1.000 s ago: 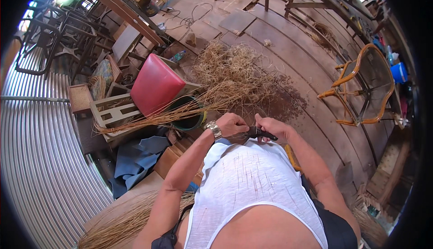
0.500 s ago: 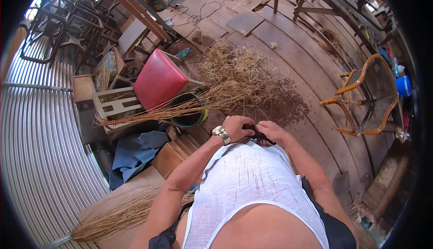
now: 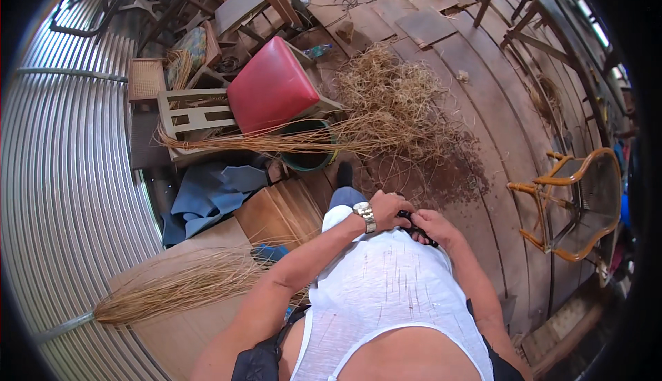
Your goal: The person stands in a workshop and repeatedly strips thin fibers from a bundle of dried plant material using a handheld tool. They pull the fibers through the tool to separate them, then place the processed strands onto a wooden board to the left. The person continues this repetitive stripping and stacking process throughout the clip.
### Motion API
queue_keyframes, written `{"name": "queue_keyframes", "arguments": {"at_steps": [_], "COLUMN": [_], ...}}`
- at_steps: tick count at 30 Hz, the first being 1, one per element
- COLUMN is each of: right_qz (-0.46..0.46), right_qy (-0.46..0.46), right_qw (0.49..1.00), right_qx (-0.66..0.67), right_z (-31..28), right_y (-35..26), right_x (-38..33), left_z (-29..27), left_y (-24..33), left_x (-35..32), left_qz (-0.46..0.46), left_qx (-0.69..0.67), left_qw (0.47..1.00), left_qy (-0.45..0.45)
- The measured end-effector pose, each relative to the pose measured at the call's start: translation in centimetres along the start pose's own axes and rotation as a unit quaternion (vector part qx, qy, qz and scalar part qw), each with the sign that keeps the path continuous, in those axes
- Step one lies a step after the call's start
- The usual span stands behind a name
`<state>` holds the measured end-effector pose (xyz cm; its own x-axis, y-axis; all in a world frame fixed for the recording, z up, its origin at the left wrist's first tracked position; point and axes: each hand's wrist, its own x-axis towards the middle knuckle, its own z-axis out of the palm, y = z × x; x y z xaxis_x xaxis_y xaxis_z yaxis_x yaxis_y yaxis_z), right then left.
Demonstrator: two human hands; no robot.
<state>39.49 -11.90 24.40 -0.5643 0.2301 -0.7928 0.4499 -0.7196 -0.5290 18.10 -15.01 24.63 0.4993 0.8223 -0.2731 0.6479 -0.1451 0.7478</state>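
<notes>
Your left hand (image 3: pixel 389 211) + right hand (image 3: pixel 436 227): both closed on black elongated object (image 3: pixel 416 233), material unclear | lies between them, long axis far-left to near-right | neither nearer

This looks like a furniture workshop. Dark chair frames (image 3: pixel 157 7) crowd the far left, a cane-framed chair (image 3: pixel 598 191) stands right, and tangled fibre strands (image 3: pixel 394 98) litter the plank floor (image 3: pixel 483 115).

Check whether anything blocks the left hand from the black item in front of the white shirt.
Nothing visible does: the left hand is already at the black item, and the right hand grips it too. Fingers hide part of it.
</notes>
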Motion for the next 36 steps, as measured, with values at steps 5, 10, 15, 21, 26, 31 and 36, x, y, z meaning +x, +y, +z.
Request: {"name": "queue_keyframes", "arguments": {"at_steps": [5, 10, 15, 21, 26, 31, 36], "right_qz": [0.084, 0.117, 0.144, 0.198, 0.186, 0.217, 0.239], "right_qy": [0.004, 0.058, 0.181, 0.287, 0.277, 0.286, 0.283], "right_qw": [0.996, 0.991, 0.973, 0.931, 0.942, 0.929, 0.907], "right_qx": [0.01, -0.012, 0.004, -0.105, -0.016, 0.085, 0.202], "right_z": [-0.1, 1.4, 3.7, 3.9, 3.7, 2.2, 1.6], "right_y": [-1.0, -0.7, -1.8, 0.8, 6.5, 6.6, 8.5], "right_x": [1.3, 2.1, 2.8, 3.8, 4.8, 4.4, 3.2], "left_z": [0.5, -0.7, -1.6, 1.4, 5.6, 10.9, 14.0], "left_y": [-3.3, -5.3, -9.6, -23.5, -36.3, -46.3, -51.1], "left_x": [0.9, 1.7, 2.4, 5.7, 14.1, 23.0, 28.1], "left_qz": [0.019, 0.025, 0.03, -0.21, -0.267, -0.324, -0.486], "left_qx": [-0.113, -0.19, -0.244, -0.321, -0.142, 0.02, 0.079], "left_qw": [0.992, 0.976, 0.967, 0.923, 0.953, 0.941, 0.856], "left_qy": [-0.051, -0.107, -0.06, -0.028, 0.0, -0.094, -0.155]}}
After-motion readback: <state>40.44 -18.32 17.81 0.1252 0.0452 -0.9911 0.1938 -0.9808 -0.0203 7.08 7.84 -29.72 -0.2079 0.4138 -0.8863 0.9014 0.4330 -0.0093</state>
